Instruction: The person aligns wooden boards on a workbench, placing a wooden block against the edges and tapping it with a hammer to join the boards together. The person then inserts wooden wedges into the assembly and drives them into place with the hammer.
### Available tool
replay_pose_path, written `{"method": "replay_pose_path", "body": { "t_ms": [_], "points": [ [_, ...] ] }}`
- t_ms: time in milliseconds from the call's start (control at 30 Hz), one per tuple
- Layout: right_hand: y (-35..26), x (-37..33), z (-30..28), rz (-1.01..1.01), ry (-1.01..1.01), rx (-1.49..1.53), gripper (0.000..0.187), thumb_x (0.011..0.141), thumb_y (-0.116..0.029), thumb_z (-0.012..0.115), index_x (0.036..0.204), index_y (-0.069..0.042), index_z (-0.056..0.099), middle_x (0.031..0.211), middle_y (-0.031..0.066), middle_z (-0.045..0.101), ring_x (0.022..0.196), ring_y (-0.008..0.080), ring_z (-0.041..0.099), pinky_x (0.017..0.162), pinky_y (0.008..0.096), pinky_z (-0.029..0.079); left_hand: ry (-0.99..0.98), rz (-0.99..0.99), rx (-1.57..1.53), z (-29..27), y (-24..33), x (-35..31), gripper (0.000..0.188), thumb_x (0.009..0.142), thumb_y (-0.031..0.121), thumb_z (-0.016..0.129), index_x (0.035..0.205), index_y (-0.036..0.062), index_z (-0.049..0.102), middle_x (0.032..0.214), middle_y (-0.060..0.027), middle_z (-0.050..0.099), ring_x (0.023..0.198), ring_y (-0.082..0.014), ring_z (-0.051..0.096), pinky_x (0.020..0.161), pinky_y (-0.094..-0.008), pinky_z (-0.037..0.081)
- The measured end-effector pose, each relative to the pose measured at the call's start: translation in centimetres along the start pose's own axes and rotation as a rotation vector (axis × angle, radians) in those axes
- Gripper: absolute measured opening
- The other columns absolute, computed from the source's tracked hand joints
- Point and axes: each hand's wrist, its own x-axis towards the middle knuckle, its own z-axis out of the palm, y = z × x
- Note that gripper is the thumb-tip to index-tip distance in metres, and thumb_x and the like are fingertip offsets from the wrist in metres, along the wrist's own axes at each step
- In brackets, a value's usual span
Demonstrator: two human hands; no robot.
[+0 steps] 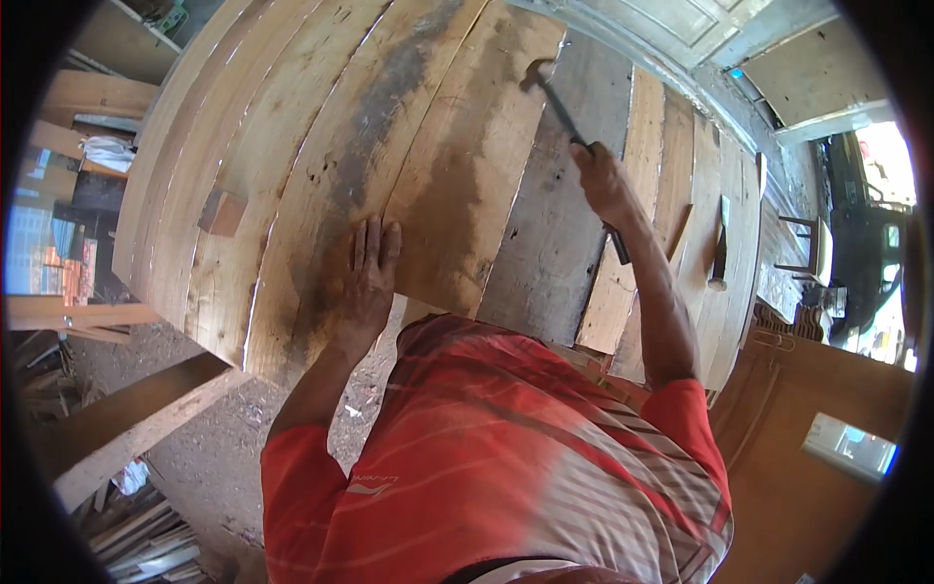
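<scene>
Inside the right hand [605, 185], hammer handle [563, 110] partly hidden.

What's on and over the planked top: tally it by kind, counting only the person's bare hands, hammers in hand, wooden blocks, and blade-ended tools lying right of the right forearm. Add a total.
Bare hands: 2 (left hand, right hand)
Held hammer: 1
Wooden block: 1
Blade-ended tool: 1
Total: 5
</scene>
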Motion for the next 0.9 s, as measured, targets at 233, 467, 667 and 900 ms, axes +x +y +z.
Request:
{"method": "replay_pose_path", "body": {
  "t_ms": [233, 467, 667, 900],
  "points": [
    [1.8, -0.3, 1.8, 0.023, -0.061, -0.182, 0.041, 0.104, -0.040, 0.050, 0.108, 0.001, 0.052, 0.094, 0.0353, 0.065, 0.092, 0.0531, 0.064, 0.079, 0.0582, 0.048, -0.041, 0.018, 0.049, -1.2, 0.6, 0.5, 0.076, 0.090, -0.003, 0.050, 0.159, 0.0022, 0.020, 0.160, -0.0289, 0.024, 0.149, -0.0458, 0.024, 0.122, -0.0557, 0.025],
    [1.4, -0.7, -0.1, -0.124, -0.015, -0.096, 0.043, 0.105, -0.040, 0.049, 0.099, 0.002, 0.054, 0.085, 0.0329, 0.063, 0.083, 0.0523, 0.062, 0.073, 0.0567, 0.047, -0.044, 0.014, 0.004, -0.8, 0.2, 0.4, 0.078, 0.088, -0.006, 0.050, 0.159, 0.0033, 0.020, 0.160, -0.0299, 0.022, 0.150, -0.0467, 0.022, 0.123, -0.0560, 0.023],
    [-0.2, -3.3, -2.2, -0.049, 0.082, 0.073, 0.044, 0.106, -0.040, 0.047, 0.100, 0.003, 0.054, 0.082, 0.0316, 0.064, 0.079, 0.0515, 0.063, 0.070, 0.0556, 0.048, -0.016, 0.002, 0.002, -0.6, 0.3, 0.4, 0.077, 0.089, -0.005, 0.049, 0.160, 0.0049, 0.021, 0.161, -0.0299, 0.022, 0.149, -0.0467, 0.023, 0.122, -0.0559, 0.023],
    [3.1, -1.8, 0.3, 0.005, -0.104, -0.144, 0.042, 0.104, -0.041, 0.052, 0.106, 0.001, 0.054, 0.090, 0.0328, 0.065, 0.089, 0.0527, 0.063, 0.076, 0.0577, 0.048, -0.057, 0.017, 0.063, -1.6, 0.9, 0.4, 0.074, 0.090, -0.004, 0.049, 0.159, 0.0041, 0.022, 0.160, -0.0300, 0.023, 0.149, -0.0469, 0.024, 0.122, -0.0550, 0.024]
  ]
}}
